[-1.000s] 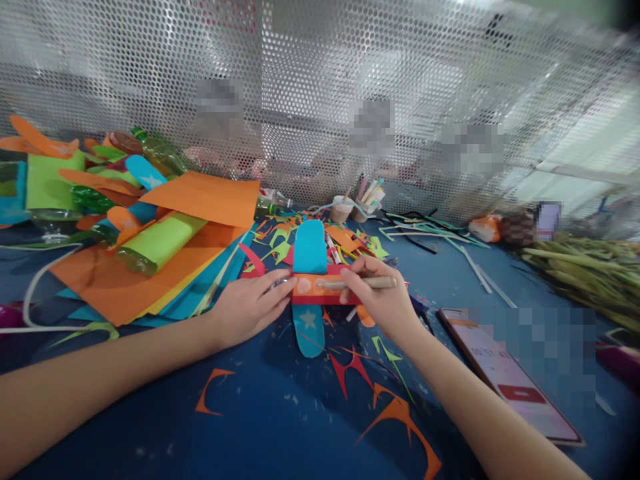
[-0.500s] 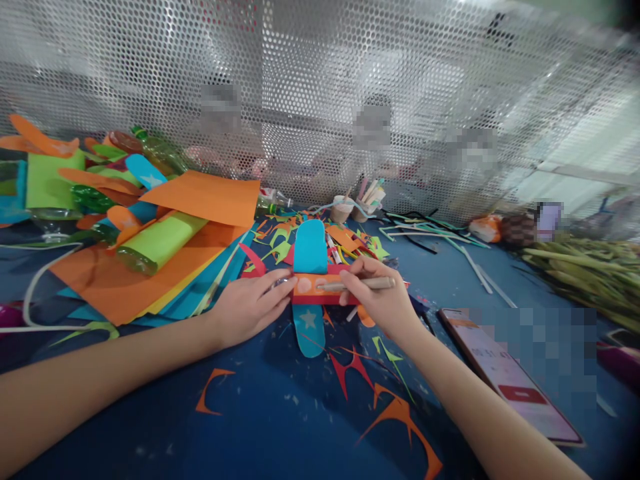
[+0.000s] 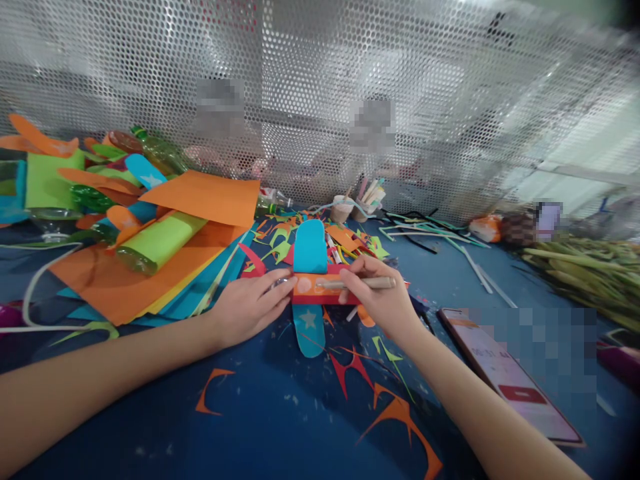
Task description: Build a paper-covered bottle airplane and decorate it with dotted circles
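A model plane (image 3: 310,247) lies crosswise before me on the blue table. Its body is wrapped in red paper, with an orange strip (image 3: 301,291) bearing pale round spots along it. Rounded blue paper wings stick out on both sides, the near one (image 3: 310,330) marked with a pale star. My left hand (image 3: 250,303) is closed on the left end of the body, where a clear bit of plastic shows between the fingers. Pinched in my right hand (image 3: 373,290) is a pale pen (image 3: 377,283), its tip touching the orange strip around a spot.
Coloured paper sheets (image 3: 200,200) and paper-wrapped bottles (image 3: 163,243) pile up at the left. Paper scraps (image 3: 403,417) litter the table. Cups of pens (image 3: 367,200) stand behind the plane. A phone (image 3: 515,383) and dried leaves (image 3: 590,277) lie right. Perforated metal sheeting (image 3: 310,87) closes the back.
The pen in my right hand has shifted very slightly at the orange strip. My left hand and the plane have stayed in place.
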The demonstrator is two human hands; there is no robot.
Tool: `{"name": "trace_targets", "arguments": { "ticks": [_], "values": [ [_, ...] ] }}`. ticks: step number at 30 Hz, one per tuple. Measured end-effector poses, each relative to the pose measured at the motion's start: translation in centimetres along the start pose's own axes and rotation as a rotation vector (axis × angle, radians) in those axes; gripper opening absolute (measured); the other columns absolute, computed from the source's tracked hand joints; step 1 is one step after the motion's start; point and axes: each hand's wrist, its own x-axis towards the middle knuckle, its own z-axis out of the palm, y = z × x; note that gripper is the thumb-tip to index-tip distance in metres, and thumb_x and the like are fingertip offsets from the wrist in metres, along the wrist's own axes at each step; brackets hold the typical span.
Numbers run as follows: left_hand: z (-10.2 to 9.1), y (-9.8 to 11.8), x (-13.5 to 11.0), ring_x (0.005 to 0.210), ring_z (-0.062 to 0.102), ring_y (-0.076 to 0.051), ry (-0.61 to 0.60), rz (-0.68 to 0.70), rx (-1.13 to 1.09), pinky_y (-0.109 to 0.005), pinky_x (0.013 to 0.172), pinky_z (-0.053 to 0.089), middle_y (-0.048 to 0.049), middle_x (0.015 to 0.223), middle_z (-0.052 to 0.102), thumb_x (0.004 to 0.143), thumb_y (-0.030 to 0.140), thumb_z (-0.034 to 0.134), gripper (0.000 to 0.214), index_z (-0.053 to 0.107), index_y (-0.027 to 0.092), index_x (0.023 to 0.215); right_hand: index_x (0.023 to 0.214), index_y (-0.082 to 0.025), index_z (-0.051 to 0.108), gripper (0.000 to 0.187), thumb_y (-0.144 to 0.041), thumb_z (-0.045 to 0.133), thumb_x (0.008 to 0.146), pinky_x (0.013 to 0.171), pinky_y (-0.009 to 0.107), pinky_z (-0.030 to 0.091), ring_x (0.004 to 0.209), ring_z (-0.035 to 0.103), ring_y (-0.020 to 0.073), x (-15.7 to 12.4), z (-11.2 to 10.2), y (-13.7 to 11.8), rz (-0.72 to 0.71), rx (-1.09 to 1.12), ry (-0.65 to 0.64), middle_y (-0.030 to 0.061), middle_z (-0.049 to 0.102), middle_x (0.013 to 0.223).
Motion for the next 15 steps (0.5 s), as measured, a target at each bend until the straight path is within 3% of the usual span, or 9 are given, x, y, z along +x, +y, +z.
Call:
{"name": "trace_targets", "arguments": {
  "ticks": [15],
  "values": [
    [0.05,-0.07,-0.09,0.079,0.065,-0.016,0.009,0.008,-0.01,-0.028,0.062,0.053,-0.0069,0.118,0.061,0.091,0.026,0.048,0.03,0.051,0.017,0.12,0.068,-0.022,0.046,0.019,-0.028,0.059,0.081,0.053,0.023,0.044,0.046,0.06,0.012,-0.02,-0.05,0.01,0.004,0.012,-0.002,-0.0043,0.062,0.047]
  ]
}}
